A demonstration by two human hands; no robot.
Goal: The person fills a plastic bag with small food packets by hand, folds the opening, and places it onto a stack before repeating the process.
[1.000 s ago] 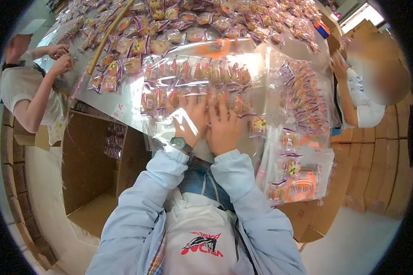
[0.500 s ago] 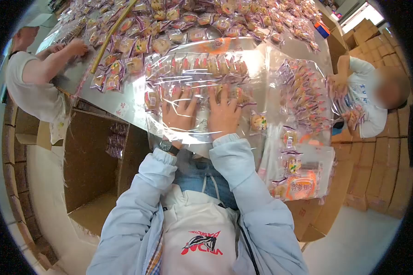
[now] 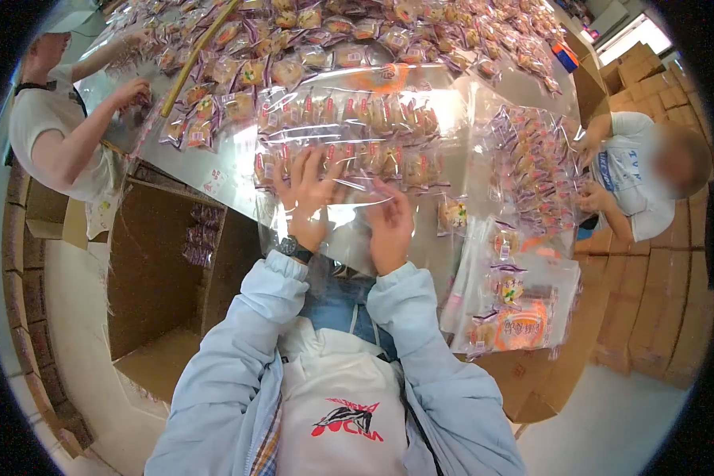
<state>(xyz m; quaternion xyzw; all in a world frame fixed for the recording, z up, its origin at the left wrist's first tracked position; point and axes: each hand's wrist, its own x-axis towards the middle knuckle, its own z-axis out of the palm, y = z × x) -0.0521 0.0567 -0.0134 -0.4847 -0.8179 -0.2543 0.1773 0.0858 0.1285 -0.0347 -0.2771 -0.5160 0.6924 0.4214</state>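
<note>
Two rows of wrapped snack packets point(image 3: 349, 113) lie inside a large clear plastic bag point(image 3: 293, 214) on the table before me. My left hand point(image 3: 308, 194), a watch on its wrist, rests on the bag with its fingers spread, at the lower row of packets. To its right my right hand point(image 3: 390, 224) is at the bag's near part, its fingers bent together at the film. Whether it pinches the film is hard to make out. A single packet point(image 3: 452, 214) lies right of the bag.
Loose packets point(image 3: 309, 55) cover the far table. A co-worker point(image 3: 63, 119) stands at left, another point(image 3: 631, 170) at right beside a second filled bag point(image 3: 531, 159). An open carton point(image 3: 155, 278) stands at lower left. A yellow strip point(image 3: 198, 59) crosses the table.
My right hand has drawn back towards me from the lower row, its fingers now curled. My left hand has shifted slightly. Both co-workers' arms have moved, and the lower row shows more clearly.
</note>
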